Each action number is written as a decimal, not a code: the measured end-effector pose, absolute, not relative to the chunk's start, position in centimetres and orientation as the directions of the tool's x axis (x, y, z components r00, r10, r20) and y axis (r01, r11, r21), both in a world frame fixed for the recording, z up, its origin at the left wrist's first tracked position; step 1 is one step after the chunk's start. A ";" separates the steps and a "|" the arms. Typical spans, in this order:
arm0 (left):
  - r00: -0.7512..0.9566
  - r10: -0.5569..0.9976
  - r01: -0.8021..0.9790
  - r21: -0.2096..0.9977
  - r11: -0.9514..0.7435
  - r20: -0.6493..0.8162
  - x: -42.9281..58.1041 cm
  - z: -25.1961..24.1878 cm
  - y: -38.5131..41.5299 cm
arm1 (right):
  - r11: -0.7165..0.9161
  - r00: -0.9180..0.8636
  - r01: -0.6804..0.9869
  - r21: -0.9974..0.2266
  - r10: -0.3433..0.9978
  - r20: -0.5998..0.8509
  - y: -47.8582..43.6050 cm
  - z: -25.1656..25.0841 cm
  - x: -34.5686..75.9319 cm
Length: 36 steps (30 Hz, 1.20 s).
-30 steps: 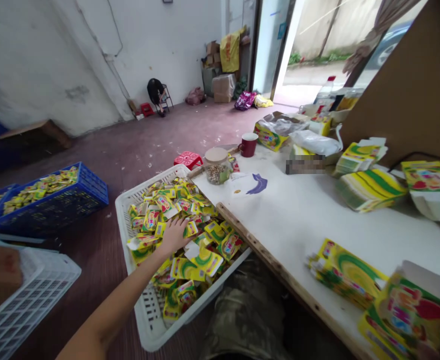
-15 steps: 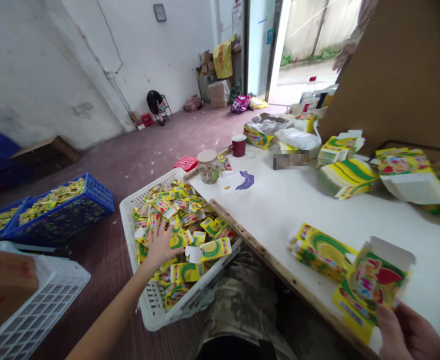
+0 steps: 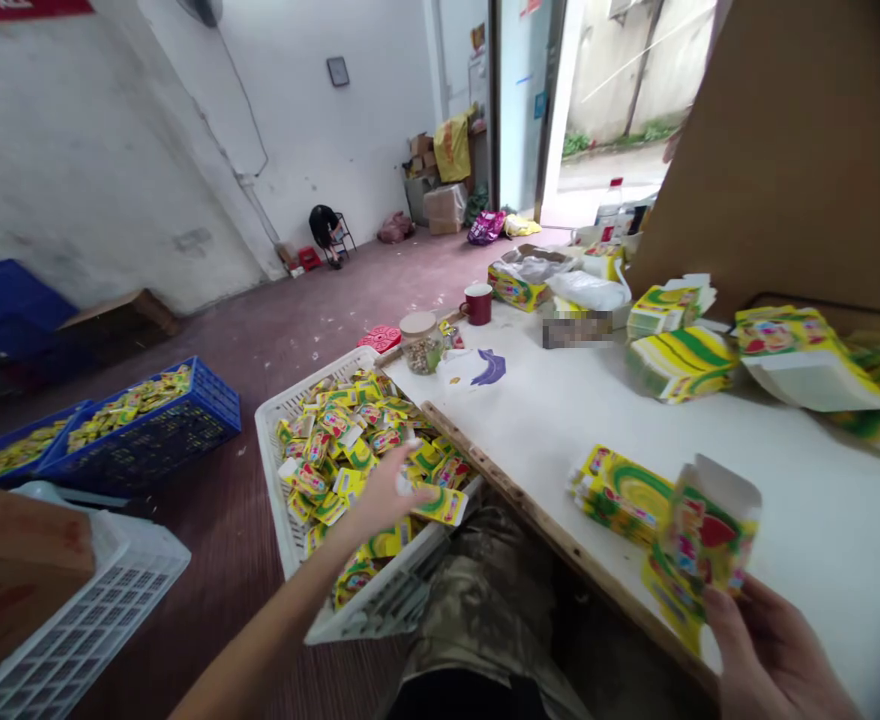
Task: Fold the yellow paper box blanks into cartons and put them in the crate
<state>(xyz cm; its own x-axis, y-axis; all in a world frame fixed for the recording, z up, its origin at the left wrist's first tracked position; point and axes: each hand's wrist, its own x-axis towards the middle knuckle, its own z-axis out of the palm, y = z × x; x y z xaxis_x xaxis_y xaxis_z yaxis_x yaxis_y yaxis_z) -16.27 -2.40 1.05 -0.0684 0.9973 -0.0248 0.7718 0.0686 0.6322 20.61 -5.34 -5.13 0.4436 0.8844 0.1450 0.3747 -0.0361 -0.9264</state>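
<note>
My left hand point(image 3: 389, 488) is over the white basket point(image 3: 279, 500), thumb and fingers apart. It touches or almost touches a small yellow-green box point(image 3: 444, 506) on top of the heap; the box's white end lies partly behind my hand. Many more small boxes point(image 3: 327, 465) fill the basket. In my right hand point(image 3: 770, 640) is a larger printed carton point(image 3: 717, 525) with an open top and a red fruit picture, pinched between thumb and fingers near its lower part. A row of small yellow-green boxes point(image 3: 624, 490) lies on the white table point(image 3: 545, 430) beside the carton.
Flat printed cartons point(image 3: 684, 360) are stacked at the table's far right. A red mug point(image 3: 477, 303) and a lidded jar point(image 3: 420, 343) stand near its far edge. Blue crates point(image 3: 207, 410) of boxes and a white crate point(image 3: 140, 580) are on the floor left.
My left hand has moved right across the basket to the small box near its table-side edge. My right hand keeps the carton, now slightly further left. The camera view has shifted a little.
</note>
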 end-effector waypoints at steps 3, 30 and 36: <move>0.209 0.971 0.349 0.918 -0.186 0.117 -6.7 1.0 -3.1 | 0.149 0.177 0.361 -0.921 0.958 0.225 -5.8 -2.9 17.3; 0.256 0.966 0.339 0.931 -0.134 0.046 -3.6 5.7 -4.5 | 0.705 -0.375 0.569 -0.423 0.681 0.629 -5.5 0.4 18.8; 0.278 0.959 0.517 0.850 -0.100 -0.056 -1.0 2.9 -5.9 | 0.476 0.037 0.557 -0.681 0.805 0.593 -7.1 0.4 16.9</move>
<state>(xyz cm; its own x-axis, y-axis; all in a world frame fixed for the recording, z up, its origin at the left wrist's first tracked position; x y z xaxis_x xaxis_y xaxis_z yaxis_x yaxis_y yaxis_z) -0.99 -5.90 2.92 0.2775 0.9591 -0.0555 0.5169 -0.1004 0.8501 16.87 -7.08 0.38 0.0373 0.8045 0.5927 0.5569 0.4758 -0.6808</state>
